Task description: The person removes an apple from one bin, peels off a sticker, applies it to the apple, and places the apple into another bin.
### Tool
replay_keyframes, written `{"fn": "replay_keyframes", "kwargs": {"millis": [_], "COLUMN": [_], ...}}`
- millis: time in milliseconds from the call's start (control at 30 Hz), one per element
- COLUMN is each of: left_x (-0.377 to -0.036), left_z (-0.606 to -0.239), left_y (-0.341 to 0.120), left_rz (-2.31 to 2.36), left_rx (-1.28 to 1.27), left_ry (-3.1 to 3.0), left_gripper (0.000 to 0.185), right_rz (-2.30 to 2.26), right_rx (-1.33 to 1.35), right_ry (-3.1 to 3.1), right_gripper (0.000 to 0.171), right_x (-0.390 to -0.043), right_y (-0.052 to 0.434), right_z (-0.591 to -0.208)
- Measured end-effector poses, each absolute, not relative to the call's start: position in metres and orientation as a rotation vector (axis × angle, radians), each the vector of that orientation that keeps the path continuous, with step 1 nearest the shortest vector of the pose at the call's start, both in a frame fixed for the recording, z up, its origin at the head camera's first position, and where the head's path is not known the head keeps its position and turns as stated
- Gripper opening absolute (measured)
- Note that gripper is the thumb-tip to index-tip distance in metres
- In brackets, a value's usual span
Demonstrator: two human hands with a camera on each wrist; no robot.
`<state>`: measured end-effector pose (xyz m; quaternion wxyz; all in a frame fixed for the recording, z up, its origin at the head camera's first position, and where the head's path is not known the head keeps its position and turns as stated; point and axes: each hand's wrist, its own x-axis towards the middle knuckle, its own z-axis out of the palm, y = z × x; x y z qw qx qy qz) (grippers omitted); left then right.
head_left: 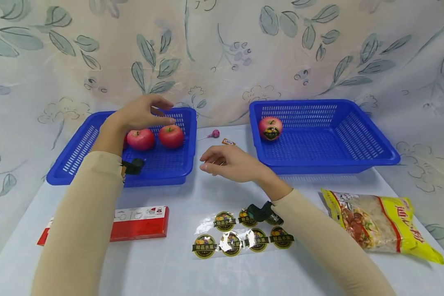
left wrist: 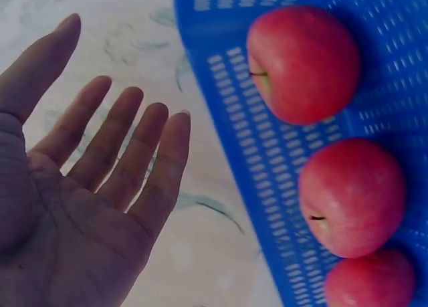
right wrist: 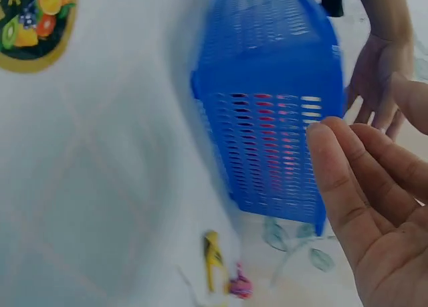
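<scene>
My left hand hovers open above the left blue basket, just over two red apples; my wrist half hides a third apple. In the left wrist view the palm is empty with straight fingers, and three apples lie in the basket. My right hand floats open and empty over the table between the two baskets, with its fingers near the left basket's corner. An apple with a sticker lies in the right blue basket.
A sheet of round fruit stickers lies near the front edge, partly under my right forearm. A red box is at the front left, a yellow snack bag at the front right. A lollipop and a small candy lie between the baskets.
</scene>
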<state>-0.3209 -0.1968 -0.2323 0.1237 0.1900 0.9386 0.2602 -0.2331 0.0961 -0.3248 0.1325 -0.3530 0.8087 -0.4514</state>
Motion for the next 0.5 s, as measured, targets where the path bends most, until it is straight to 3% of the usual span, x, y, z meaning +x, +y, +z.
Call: {"fn": "replay_keyframes", "kwargs": {"millis": [233, 500], "left_x": [-0.335, -0.346], "left_z": [-0.252, -0.277], "left_y": [-0.224, -0.220], "left_rz": [0.739, 0.780], "left_rx": [0.435, 0.350], "left_ry": [2.727, 2.621], "left_gripper": [0.080, 0.083], "right_rz": [-1.416, -1.457], "right_rx": [-0.933, -0.862], "right_ry": [2.166, 2.118], "right_gripper": [0.031, 0.036], "right_x": [-0.235, -0.233], "right_y": [0.074, 0.063], "right_z": [-0.339, -0.349]}}
